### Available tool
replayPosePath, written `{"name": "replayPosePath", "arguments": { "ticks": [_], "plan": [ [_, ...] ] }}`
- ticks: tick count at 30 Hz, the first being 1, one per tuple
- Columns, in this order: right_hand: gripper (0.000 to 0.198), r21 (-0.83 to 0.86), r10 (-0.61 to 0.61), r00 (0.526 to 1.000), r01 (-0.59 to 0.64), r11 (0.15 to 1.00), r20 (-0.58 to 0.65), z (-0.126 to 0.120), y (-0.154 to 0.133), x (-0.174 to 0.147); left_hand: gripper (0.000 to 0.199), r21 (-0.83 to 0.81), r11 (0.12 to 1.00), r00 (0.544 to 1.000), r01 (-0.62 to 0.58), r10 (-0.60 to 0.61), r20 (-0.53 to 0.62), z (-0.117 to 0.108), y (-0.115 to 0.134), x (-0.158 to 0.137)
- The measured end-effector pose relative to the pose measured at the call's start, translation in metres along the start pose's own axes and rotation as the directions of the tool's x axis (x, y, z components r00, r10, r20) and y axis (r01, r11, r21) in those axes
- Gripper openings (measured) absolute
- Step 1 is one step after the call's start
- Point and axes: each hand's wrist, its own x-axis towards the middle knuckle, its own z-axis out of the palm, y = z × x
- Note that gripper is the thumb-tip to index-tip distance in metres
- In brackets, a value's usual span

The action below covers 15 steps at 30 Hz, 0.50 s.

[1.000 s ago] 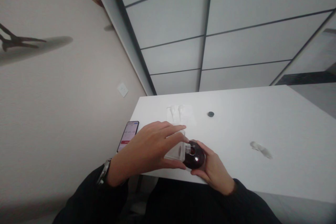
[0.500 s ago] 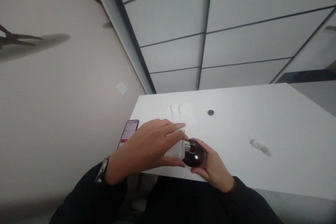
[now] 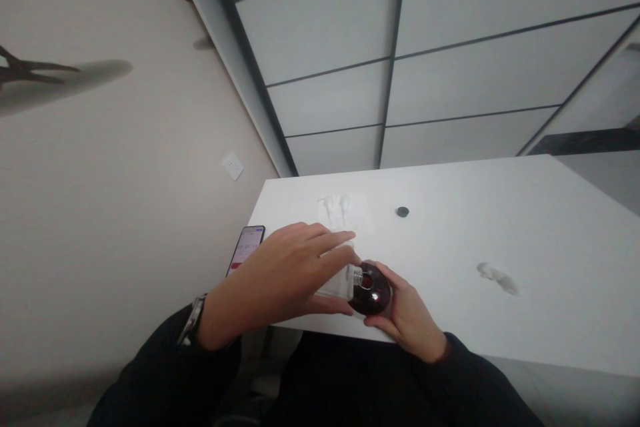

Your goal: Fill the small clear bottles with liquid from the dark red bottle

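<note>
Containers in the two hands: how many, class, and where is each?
2: a clear container in the left hand, partly covered by it, and a dark, rounded container in the right hand.

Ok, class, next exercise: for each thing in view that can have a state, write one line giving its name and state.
Left hand: closed around clear bottle
Right hand: gripping dark red bottle
Clear bottle: uncapped, tipped, neck at the dark red bottle's opening
Dark red bottle: open; contents unclear
Phone: screen lit, partly hidden
Small dark disc: lying flat
Wall socket: nothing plugged in
</note>
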Motion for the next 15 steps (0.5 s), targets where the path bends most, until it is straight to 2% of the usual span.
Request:
{"name": "replayPosePath", "arguments": {
  "ticks": [15],
  "plan": [
    [0.094, 0.009, 0.017, 1.0, -0.017, 1.0, 0.017, -0.0017, -0.0072, 0.0039, 0.046, 0.019, 0.999, 0.999, -0.03, 0.029, 0.037, -0.0056, 0.0012, 0.0041]
  ]
}}
